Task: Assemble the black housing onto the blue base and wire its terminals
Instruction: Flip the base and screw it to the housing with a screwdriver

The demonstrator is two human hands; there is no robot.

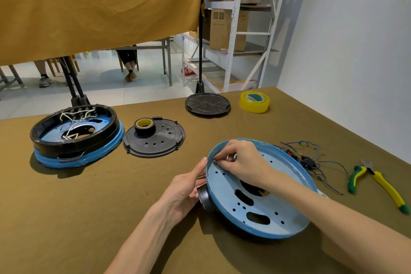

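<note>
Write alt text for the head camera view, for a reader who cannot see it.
A person's right hand pinches something small inside a blue base tilted on a brown table, while the left hand steadies its rim. To the left sit an assembled black-on-blue unit and black tape on a black plate; pliers lie right.

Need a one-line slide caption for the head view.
Left hand steadies the blue base while right hand pinches something small inside its rim, pliers lying nearby.
</note>
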